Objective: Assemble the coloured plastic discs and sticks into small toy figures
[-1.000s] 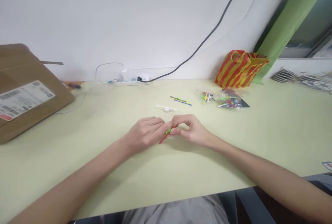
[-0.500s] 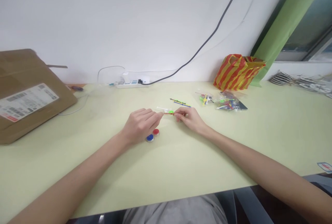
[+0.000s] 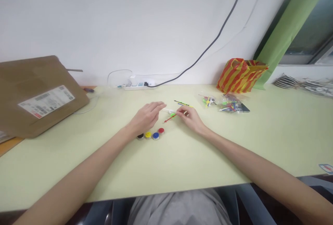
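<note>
Beside the blue disc (image 3: 155, 135) and red disc (image 3: 161, 130), a black disc (image 3: 140, 135) and a yellow disc (image 3: 148, 134) now appear, making a row of four. The left hand (image 3: 145, 117) has let go of the red stick (image 3: 169, 119) and hovers open, apart from it. The right hand (image 3: 189, 119) alone holds it, slanting toward the row.

The left forearm (image 3: 78, 164) and right forearm (image 3: 247, 152) reach forward from the lower corners of the view, angling in toward the middle. The left hand (image 3: 145, 117) hovers palm down, its fingers (image 3: 157, 105) loosely extended and slightly curled, pointing toward the right hand (image 3: 191, 120). That hand is turned inward, its thumb and fingertips (image 3: 180, 112) pinched close together. The two hands are near each other, not touching.
</note>
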Tool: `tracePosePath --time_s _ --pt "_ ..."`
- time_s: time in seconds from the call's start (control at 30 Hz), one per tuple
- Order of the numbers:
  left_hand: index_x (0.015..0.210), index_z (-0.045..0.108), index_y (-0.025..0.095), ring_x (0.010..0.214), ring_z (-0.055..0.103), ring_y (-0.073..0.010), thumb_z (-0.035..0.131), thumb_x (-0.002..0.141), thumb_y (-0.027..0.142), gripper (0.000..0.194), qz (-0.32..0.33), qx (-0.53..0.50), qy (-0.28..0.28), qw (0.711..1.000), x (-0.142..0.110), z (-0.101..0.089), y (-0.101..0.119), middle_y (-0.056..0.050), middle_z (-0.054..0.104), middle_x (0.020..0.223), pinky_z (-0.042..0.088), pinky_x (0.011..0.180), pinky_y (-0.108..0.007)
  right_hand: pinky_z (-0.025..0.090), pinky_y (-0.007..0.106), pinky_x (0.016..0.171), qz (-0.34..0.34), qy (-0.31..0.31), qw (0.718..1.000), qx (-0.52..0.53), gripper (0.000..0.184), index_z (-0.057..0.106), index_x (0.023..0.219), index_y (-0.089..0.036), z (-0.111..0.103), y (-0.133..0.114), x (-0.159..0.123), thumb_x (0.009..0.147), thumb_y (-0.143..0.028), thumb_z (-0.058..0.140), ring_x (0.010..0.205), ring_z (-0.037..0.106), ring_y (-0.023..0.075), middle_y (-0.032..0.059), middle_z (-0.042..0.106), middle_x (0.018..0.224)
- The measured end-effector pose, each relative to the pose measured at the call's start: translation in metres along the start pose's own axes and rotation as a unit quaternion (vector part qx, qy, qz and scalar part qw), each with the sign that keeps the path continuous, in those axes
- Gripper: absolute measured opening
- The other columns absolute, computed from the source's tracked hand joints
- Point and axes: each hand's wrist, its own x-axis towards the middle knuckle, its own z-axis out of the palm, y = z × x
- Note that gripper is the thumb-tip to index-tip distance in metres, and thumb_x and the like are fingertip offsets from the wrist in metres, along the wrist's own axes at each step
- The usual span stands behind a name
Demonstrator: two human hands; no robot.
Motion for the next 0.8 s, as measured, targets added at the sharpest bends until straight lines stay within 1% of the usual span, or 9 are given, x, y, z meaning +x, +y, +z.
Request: tracePosePath --time_s 0.13,0.23,0.33,0.4,0.5,0.57,0.67,0.73,0.8 --pt "0.154 0.038 0.021 0.138 0.052 -0.0278 0.040 0.096 0.006 0.060 -0.032 -0.005 0.008 0.999 -0.001 -0.001 -0.002 -0.014 0.053 0.150 0.047 0.112 -0.048 0.041 0.031 0.072 -0.018 0.018 0.999 -0.022 0.020 0.064 0.084 -0.019 -0.003 0.003 -0.002 0.096 -0.032 0.056 0.083 0.056 0.0193 0.0046 0.062 0.088" --pt "0.157 0.032 0.021 0.144 0.046 -0.0276 0.041 0.097 0.007 0.063 -0.052 -0.003 0.016 0.999 -0.002 -0.002 -0.005 -0.014 0.046 0.156 0.043 0.116 -0.048 0.041 0.032 0.075 -0.027 0.017 0.999 -0.030 0.020 0.061 0.085 -0.020 -0.002 0.004 -0.004 0.099 -0.030 0.050 0.087 0.054 0.0198 0.0052 0.058 0.092" --pt "0.159 0.028 0.021 0.147 0.042 -0.0267 0.040 0.097 0.008 0.064 -0.067 -0.007 0.027 0.997 -0.003 -0.002 -0.007 -0.014 0.041 0.160 0.040 0.118 -0.047 0.039 0.032 0.078 -0.029 0.030 0.999 -0.008 0.021 0.060 0.084 -0.019 -0.001 0.003 -0.004 0.099 -0.028 0.049 0.087 0.052 0.0197 0.0048 0.055 0.092" --pt "0.158 0.031 0.021 0.148 0.041 -0.0263 0.040 0.099 0.009 0.061 -0.067 -0.011 0.036 0.997 -0.003 -0.002 -0.008 -0.013 0.041 0.160 0.040 0.118 -0.047 0.039 0.033 0.079 -0.022 0.041 0.999 0.016 0.021 0.061 0.082 -0.019 -0.001 0.001 -0.003 0.098 -0.029 0.051 0.085 0.051 0.0192 0.0040 0.054 0.090" --pt "0.152 0.040 0.021 0.144 0.045 -0.0264 0.042 0.102 0.016 0.050 -0.044 -0.023 0.048 0.998 -0.001 -0.003 -0.004 -0.014 0.046 0.157 0.041 0.116 -0.047 0.039 0.032 0.078 -0.002 0.060 0.997 0.048 0.023 0.064 0.081 -0.018 -0.001 -0.001 -0.002 0.095 -0.035 0.056 0.082 0.051 0.0186 0.0036 0.057 0.087" --pt "0.147 0.046 0.021 0.140 0.050 -0.0283 0.050 0.102 0.025 0.045 -0.012 -0.029 0.034 0.999 0.001 -0.004 0.001 -0.015 0.050 0.153 0.042 0.113 -0.048 0.041 0.032 0.075 0.018 0.071 0.994 0.081 0.029 0.066 0.082 -0.018 0.000 -0.002 -0.002 0.094 -0.043 0.059 0.077 0.052 0.0180 0.0031 0.060 0.080" --pt "0.145 0.049 0.020 0.133 0.055 -0.0305 0.065 0.097 0.038 0.054 0.022 -0.046 0.007 0.999 0.005 -0.003 0.014 -0.017 0.056 0.147 0.043 0.111 -0.050 0.044 0.030 0.069 0.054 0.073 0.984 0.151 0.042 0.067 0.087 -0.016 0.006 -0.006 -0.005 0.091 -0.057 0.059 0.069 0.054 0.0163 0.0021 0.061 0.072" --pt "0.140 0.054 0.020 0.127 0.060 -0.0292 0.069 0.094 0.040 0.053 0.011 -0.077 0.024 0.997 0.007 -0.001 0.023 -0.016 0.063 0.138 0.044 0.109 -0.049 0.046 0.030 0.067 0.074 0.060 0.976 0.195 0.048 0.068 0.089 -0.016 0.012 -0.010 -0.009 0.088 -0.064 0.061 0.068 0.057 0.0158 0.0033 0.064 0.073" --pt "0.127 0.063 0.020 0.116 0.065 -0.0262 0.067 0.096 0.038 0.036 -0.014 -0.121 0.061 0.991 0.008 0.001 0.032 -0.013 0.071 0.123 0.048 0.104 -0.046 0.049 0.030 0.068 0.088 0.037 0.968 0.230 0.051 0.068 0.089 -0.016 0.018 -0.016 -0.013 0.086 -0.067 0.063 0.070 0.060 0.0162 0.0052 0.067 0.076"
